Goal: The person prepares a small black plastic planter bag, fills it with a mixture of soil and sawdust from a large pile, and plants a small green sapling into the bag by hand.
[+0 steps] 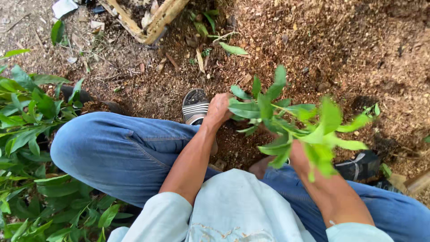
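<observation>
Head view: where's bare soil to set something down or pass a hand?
Free: the brown soil above and right of the leafy seedling, and the dirt strip between the wooden frame and the sandal. Crowded: around left hand and right hand, and the leaf pile far left.

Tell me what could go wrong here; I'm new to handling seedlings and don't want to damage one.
The right hand sits hidden under the seedling, so its soft leaves could get crushed or torn. The left hand presses at the base in loose soil; the stem might bend or snap. The sandalled foot is close and could trample it.
</observation>
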